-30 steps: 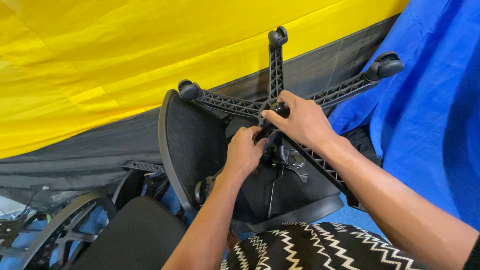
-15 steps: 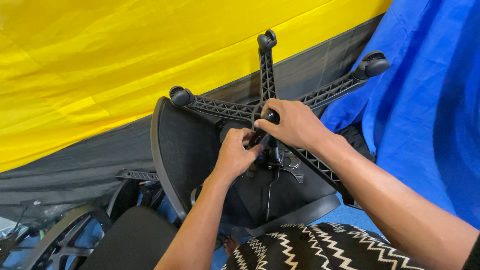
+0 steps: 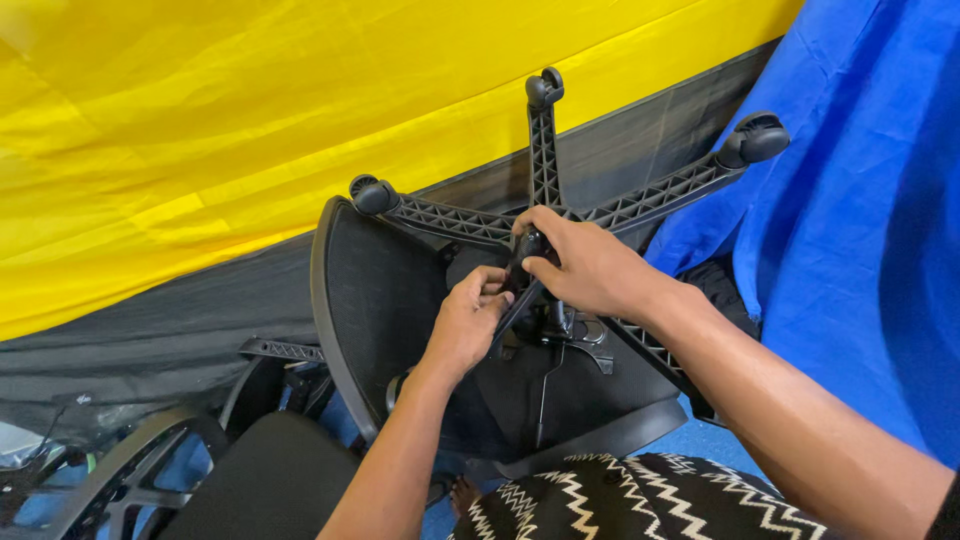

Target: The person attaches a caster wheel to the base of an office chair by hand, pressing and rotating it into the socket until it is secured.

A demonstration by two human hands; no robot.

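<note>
An office chair lies tipped over, its black star base (image 3: 660, 195) with castor wheels (image 3: 757, 138) pointing away from me and the underside of its seat (image 3: 375, 290) facing me. My right hand (image 3: 585, 265) is closed around the hub of the base where the black centre column (image 3: 528, 250) meets it. Just below, my left hand (image 3: 465, 320) grips the column near the metal seat mechanism (image 3: 575, 330). A thin lever (image 3: 545, 385) hangs down from that mechanism.
Yellow cloth (image 3: 250, 130) and grey cloth (image 3: 150, 310) hang behind the chair, blue cloth (image 3: 860, 230) to the right. Another black chair seat (image 3: 270, 480) and a round chair frame (image 3: 120, 470) lie at lower left. My knee in zigzag-patterned fabric (image 3: 640, 500) is at the bottom.
Both hands have shifted slightly on the column and hub; my right hand's fingers now wrap lower around the hub. The view has wobbled a little.
</note>
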